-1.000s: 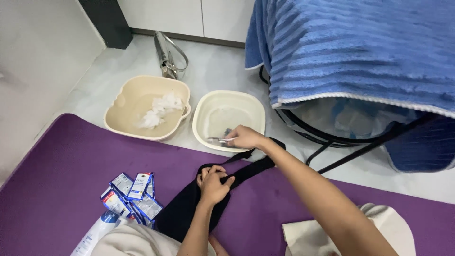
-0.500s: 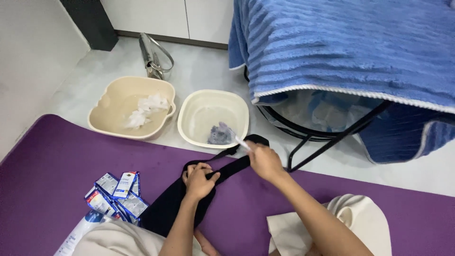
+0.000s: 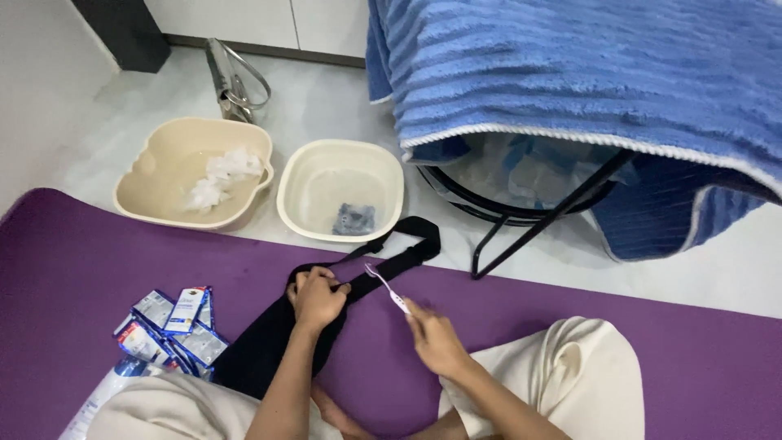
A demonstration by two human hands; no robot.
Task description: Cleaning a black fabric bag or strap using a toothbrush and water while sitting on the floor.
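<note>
Toothbrush, at centre frame, we pinch in our right hand while our left hand clamps the black bag on the mat; upper-left basins hold a grey cloth and white tissue.

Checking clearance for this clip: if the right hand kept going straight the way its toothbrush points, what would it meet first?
The right hand aims the toothbrush up-left. Its head would probably meet the black strap beside the left hand first; the pale basin lies beyond. Depth is unclear.

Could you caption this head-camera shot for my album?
Left hand grips a black bag; right hand holds a toothbrush.
</note>
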